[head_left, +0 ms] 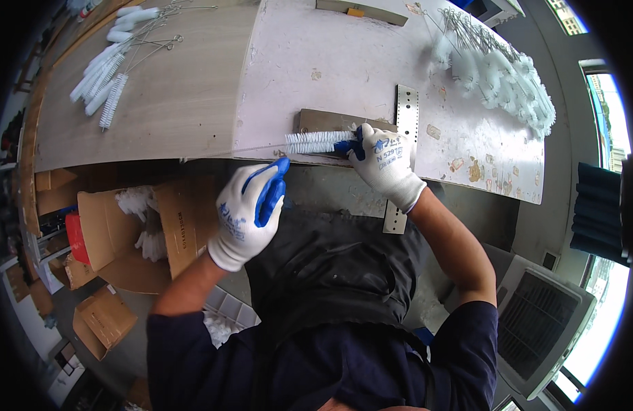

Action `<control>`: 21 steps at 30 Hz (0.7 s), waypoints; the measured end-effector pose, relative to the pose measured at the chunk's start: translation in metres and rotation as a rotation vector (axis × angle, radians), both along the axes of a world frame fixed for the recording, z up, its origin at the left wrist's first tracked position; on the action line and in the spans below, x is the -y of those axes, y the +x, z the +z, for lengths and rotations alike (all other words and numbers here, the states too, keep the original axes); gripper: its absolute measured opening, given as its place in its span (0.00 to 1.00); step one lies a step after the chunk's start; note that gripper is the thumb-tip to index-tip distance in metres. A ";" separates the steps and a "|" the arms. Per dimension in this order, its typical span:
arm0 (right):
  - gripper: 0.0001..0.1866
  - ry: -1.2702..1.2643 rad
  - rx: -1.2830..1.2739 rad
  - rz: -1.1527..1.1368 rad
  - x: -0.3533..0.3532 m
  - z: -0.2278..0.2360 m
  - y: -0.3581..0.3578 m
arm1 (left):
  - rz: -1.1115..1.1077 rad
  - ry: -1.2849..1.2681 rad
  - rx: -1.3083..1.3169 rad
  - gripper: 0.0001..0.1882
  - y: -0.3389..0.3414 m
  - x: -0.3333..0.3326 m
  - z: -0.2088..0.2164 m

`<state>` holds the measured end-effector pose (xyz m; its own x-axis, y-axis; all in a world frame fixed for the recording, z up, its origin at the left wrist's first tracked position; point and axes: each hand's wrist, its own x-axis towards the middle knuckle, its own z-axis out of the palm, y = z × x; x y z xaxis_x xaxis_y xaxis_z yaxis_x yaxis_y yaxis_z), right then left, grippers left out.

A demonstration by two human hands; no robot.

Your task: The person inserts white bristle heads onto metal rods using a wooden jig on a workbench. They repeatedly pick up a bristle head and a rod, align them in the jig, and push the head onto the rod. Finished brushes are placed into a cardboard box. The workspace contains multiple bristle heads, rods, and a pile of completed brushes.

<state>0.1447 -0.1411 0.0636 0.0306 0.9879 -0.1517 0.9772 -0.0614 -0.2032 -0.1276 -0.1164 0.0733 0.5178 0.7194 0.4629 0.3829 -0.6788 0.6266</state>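
Note:
My right hand [385, 157], in a white glove with blue-coated fingers, is closed on the right end of a white bristle brush [311, 142]. The brush lies level at the table's front edge, its thin wire handle [258, 148] running out to the left. Just behind it is a flat metal block [330, 120]. My left hand [251, 209], gloved alike, hovers below the wire in front of the table edge. Its fingers are stretched out, with nothing visible in them, and it stands apart from the brush.
A perforated metal strip [407, 103] crosses the table edge beside my right hand. White brushes pile up at the far right [498, 75], and several more lie far left [100, 75]. Below left stands an open cardboard box [179, 226] with white brushes inside.

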 end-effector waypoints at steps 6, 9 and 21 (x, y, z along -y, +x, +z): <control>0.17 0.055 -0.022 -0.096 0.007 -0.010 -0.005 | 0.269 -1.260 0.931 0.18 0.049 -0.005 -0.033; 0.17 0.072 -0.005 -0.106 0.002 -0.003 -0.007 | 0.396 -1.149 1.142 0.17 0.087 -0.033 -0.032; 0.19 0.363 0.069 0.413 -0.009 -0.033 0.043 | 0.366 -1.118 0.850 0.14 0.170 -0.118 -0.033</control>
<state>0.1875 -0.1324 0.0306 -0.3728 0.9083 0.1898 0.9169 0.3920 -0.0749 0.0427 0.0015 0.0408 0.0896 0.9323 -0.3504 -0.3253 0.3599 0.8744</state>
